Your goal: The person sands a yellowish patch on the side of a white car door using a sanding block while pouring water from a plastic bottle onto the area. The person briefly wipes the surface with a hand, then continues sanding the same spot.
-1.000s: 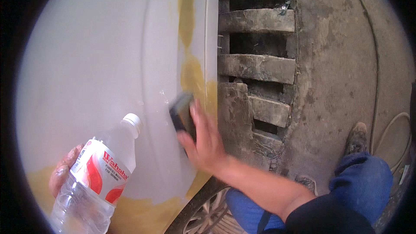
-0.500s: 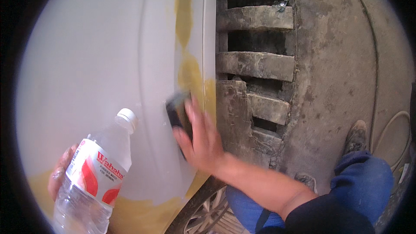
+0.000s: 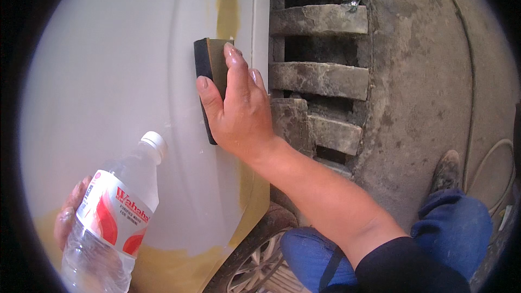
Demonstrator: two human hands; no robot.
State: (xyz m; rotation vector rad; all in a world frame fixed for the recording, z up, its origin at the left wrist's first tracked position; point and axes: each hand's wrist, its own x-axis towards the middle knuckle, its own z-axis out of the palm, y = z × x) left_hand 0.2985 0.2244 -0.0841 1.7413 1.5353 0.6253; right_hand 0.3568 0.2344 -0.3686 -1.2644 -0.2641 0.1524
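A white car panel [image 3: 108, 76] with yellow-ochre patches [image 3: 228, 0] fills the left side. My left hand [image 3: 70, 211] is closed round a clear plastic bottle [image 3: 114, 211] with a white cap and a red-and-white label, held over the panel's lower left; part of that hand is behind the bottle. My right hand [image 3: 239, 114] grips a dark rectangular block [image 3: 209, 54], apparently a sanding block, against the panel beside the vertical yellow strip, with thumb and fingers around it. Small wet drops show on the panel below the block.
A slatted, worn concrete drain cover [image 3: 319, 80] with dark gaps runs beside the panel. Grimy concrete ground [image 3: 407, 92] carries a thin hose [image 3: 470, 76], looped at lower right. A car wheel [image 3: 255, 268] shows at the bottom, near my jeans-clad legs [image 3: 450, 228] and shoe [image 3: 446, 168].
My right hand has slid the block up along the panel and now appears sharper. My left hand and the bottle have shifted slightly down and to the left in view.
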